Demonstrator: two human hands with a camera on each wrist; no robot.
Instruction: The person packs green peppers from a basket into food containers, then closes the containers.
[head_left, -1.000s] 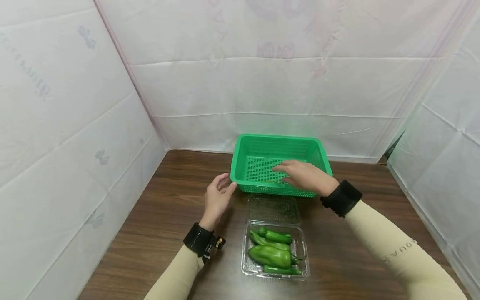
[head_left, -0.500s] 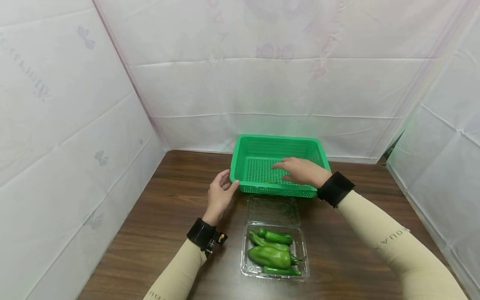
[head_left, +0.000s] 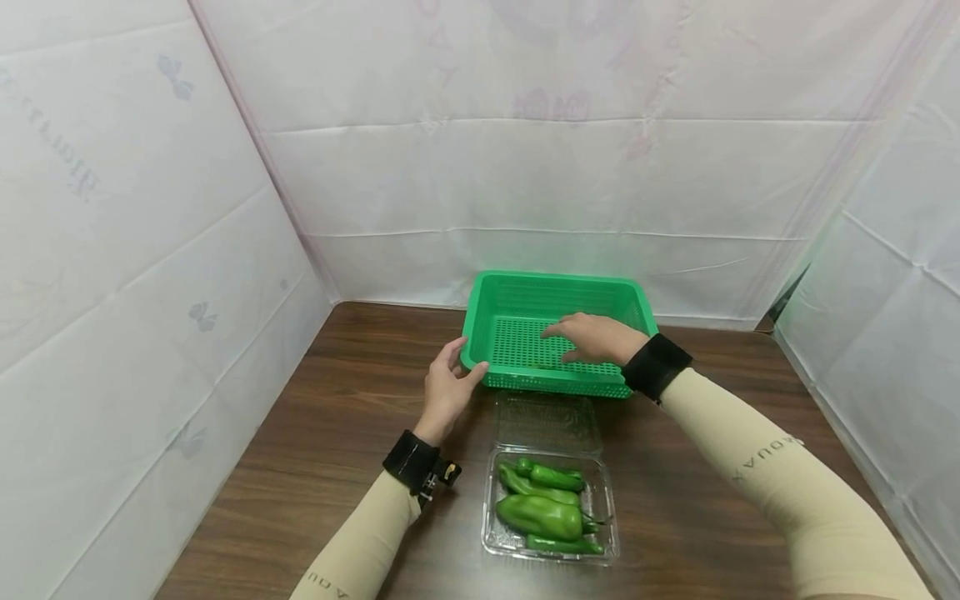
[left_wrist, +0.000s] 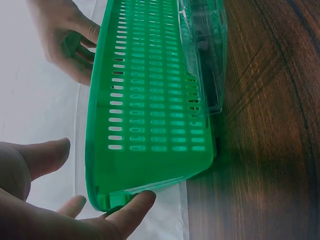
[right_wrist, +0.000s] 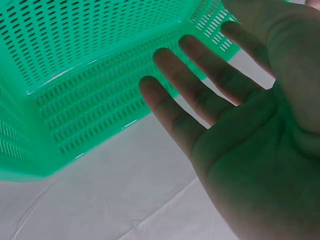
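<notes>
A green slotted plastic basket (head_left: pixel 555 280) stands on the brown wooden table (head_left: pixel 337 433). My left hand (head_left: pixel 467 360) touches its near left corner; in the left wrist view its fingers (left_wrist: pixel 135 205) lie against that corner of the basket wall (left_wrist: pixel 155 100), with the thumb apart. My right hand (head_left: pixel 561 343) hovers palm down inside the basket, fingers (right_wrist: pixel 190 75) straight above the basket wall (right_wrist: pixel 100 100), holding nothing. Just in front of the basket a clear clamshell box (head_left: pixel 490 500) lies open with several green peppers (head_left: pixel 540 512) in it, its lid (head_left: pixel 547 421) flat towards the basket.
White sheeting (head_left: pixel 525 183) walls the table in at the back, left and right. Bare wood shows left of the basket and right of the clamshell box.
My left hand has moved up to the basket's near left corner and now touches it. My right hand has drawn slightly further back over the basket, still flat.
</notes>
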